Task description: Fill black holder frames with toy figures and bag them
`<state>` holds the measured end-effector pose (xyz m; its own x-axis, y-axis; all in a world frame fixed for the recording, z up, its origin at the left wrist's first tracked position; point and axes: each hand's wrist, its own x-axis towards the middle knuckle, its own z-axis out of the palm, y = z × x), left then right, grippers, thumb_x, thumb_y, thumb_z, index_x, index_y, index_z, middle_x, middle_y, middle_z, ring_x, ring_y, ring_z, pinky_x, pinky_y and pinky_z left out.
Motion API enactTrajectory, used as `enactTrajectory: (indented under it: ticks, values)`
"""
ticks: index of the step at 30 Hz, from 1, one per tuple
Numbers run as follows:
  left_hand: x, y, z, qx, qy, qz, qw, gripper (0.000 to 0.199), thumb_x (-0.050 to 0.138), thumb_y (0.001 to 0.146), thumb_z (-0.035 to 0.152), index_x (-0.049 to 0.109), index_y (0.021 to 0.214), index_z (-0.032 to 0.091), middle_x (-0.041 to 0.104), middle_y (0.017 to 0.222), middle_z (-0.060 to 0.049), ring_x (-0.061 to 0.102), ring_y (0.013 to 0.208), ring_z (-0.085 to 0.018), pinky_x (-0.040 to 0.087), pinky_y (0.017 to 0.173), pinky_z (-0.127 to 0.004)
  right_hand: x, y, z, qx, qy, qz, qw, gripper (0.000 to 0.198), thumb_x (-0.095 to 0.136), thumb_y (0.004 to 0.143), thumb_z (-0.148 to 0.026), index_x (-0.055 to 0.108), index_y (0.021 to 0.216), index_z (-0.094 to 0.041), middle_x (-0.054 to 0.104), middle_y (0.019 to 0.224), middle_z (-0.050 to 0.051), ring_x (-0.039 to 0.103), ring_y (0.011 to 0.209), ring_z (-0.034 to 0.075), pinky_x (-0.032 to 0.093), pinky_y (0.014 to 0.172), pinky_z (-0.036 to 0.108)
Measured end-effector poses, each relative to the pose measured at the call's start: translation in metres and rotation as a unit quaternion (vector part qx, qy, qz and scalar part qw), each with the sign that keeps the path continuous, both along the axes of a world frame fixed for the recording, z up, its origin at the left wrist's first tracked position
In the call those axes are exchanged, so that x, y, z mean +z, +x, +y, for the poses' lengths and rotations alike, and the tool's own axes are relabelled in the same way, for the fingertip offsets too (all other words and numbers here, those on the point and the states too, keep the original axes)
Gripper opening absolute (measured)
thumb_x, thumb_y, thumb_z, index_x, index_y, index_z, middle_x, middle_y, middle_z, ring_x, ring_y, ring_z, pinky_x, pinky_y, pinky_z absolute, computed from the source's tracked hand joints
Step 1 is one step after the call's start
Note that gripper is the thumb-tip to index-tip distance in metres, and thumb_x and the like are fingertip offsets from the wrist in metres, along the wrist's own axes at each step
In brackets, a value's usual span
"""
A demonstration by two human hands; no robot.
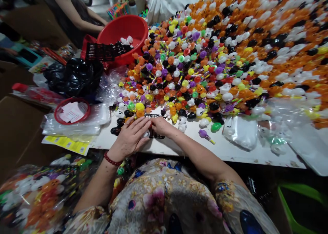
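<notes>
On the white table edge in front of me lies a small black plastic grid tray (156,136), partly covered by my hands. My left hand (131,135) rests over its left side with fingers stretched out nearly flat. Part of a white toy (147,134) shows below those fingers. My right hand (161,126) is closed at the middle of the tray, fingertips tucked in by the left hand. Black egg-shaped toys (115,131) lie left of my left hand, and a yellow toy (139,106) sits just beyond it. White ghost-like toys (182,124) lie right of my right hand.
A large heap of colourful small toys (179,73) covers the table beyond. Clear plastic bags (241,132) lie right; a red basin (123,24) and small red basket (56,115) stand left. Another person's arm (74,13) reaches in at the back left. A green-rimmed bin (287,206) stands lower right.
</notes>
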<state>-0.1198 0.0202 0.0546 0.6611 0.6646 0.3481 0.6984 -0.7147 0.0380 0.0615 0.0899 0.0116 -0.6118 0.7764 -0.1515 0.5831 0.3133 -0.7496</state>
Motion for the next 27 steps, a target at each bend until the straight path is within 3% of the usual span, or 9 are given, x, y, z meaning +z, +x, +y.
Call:
enactTrajectory:
  ticks: [3,7,11,15,18,20,24,27]
  values:
    - [-0.002,0.000,0.000,0.010,-0.022,-0.009,1.000,0.059,0.045,0.098,0.034,0.028,0.153,0.022,0.051,0.147,-0.013,0.047,0.137,-0.023,0.022,0.120,-0.043,-0.009,0.002,-0.001,-0.012,-0.010,0.024,1.000,0.022,0.054,0.083,-0.010,0.070,0.094,-0.019,0.073,0.083,0.002,0.064,0.078,0.018,0.045,0.071,0.025]
    - [-0.004,0.001,-0.001,0.003,-0.029,-0.033,0.999,0.061,0.047,0.097,0.035,0.027,0.154,0.023,0.050,0.147,-0.013,0.048,0.136,-0.024,0.024,0.119,-0.045,-0.018,0.002,-0.012,-0.034,0.033,0.038,0.998,0.023,0.058,0.082,-0.011,0.069,0.099,-0.021,0.074,0.090,0.003,0.064,0.080,0.020,0.045,0.072,0.026]
    - [-0.005,0.001,0.000,-0.011,-0.015,-0.047,0.999,0.061,0.048,0.096,0.035,0.029,0.153,0.025,0.054,0.144,-0.012,0.051,0.134,-0.025,0.027,0.118,-0.045,-0.014,-0.006,-0.018,0.001,0.049,0.001,0.999,0.029,0.062,0.079,-0.010,0.068,0.106,-0.019,0.074,0.096,0.005,0.065,0.085,0.021,0.047,0.074,0.027]
    - [-0.010,0.000,0.005,-0.020,0.016,-0.061,0.998,0.060,0.048,0.096,0.032,0.030,0.153,0.026,0.056,0.142,-0.012,0.055,0.129,-0.026,0.029,0.117,-0.046,-0.012,0.000,-0.026,0.001,0.075,0.009,0.997,0.026,0.059,0.086,-0.013,0.065,0.110,-0.019,0.073,0.104,0.006,0.066,0.095,0.021,0.050,0.081,0.028]
    - [-0.010,-0.001,0.006,-0.024,0.027,-0.067,0.997,0.061,0.049,0.096,0.033,0.030,0.153,0.026,0.055,0.143,-0.012,0.055,0.129,-0.028,0.032,0.116,-0.048,-0.016,0.034,-0.049,-0.056,0.157,0.080,0.983,0.031,0.058,0.091,-0.020,0.060,0.122,-0.018,0.068,0.119,0.009,0.062,0.109,0.020,0.049,0.094,0.030]
    - [-0.004,-0.002,0.003,-0.025,0.036,-0.067,0.997,0.064,0.052,0.095,0.033,0.028,0.153,0.026,0.054,0.144,-0.012,0.053,0.130,-0.029,0.035,0.114,-0.049,-0.020,0.070,-0.071,-0.122,0.216,0.084,0.965,0.028,0.054,0.094,-0.022,0.061,0.121,-0.018,0.067,0.117,0.011,0.060,0.110,0.021,0.049,0.097,0.034]
    - [0.016,0.010,-0.011,-0.042,0.044,-0.082,0.995,0.067,0.056,0.092,0.028,0.029,0.153,0.024,0.059,0.137,-0.014,0.053,0.129,-0.031,0.044,0.108,-0.052,-0.032,0.148,-0.107,-0.303,0.295,-0.036,0.905,0.027,0.050,0.094,-0.022,0.065,0.116,-0.019,0.064,0.110,0.015,0.058,0.103,0.028,0.050,0.093,0.046]
    - [0.021,0.041,-0.020,-0.083,0.043,-0.110,0.990,0.059,0.058,0.091,0.021,0.039,0.146,0.024,0.067,0.121,-0.012,0.062,0.115,-0.028,0.054,0.097,-0.045,-0.042,0.179,-0.120,-0.333,0.313,-0.102,0.883,0.030,0.049,0.094,-0.024,0.065,0.119,-0.019,0.062,0.102,0.014,0.056,0.093,0.028,0.051,0.086,0.045]
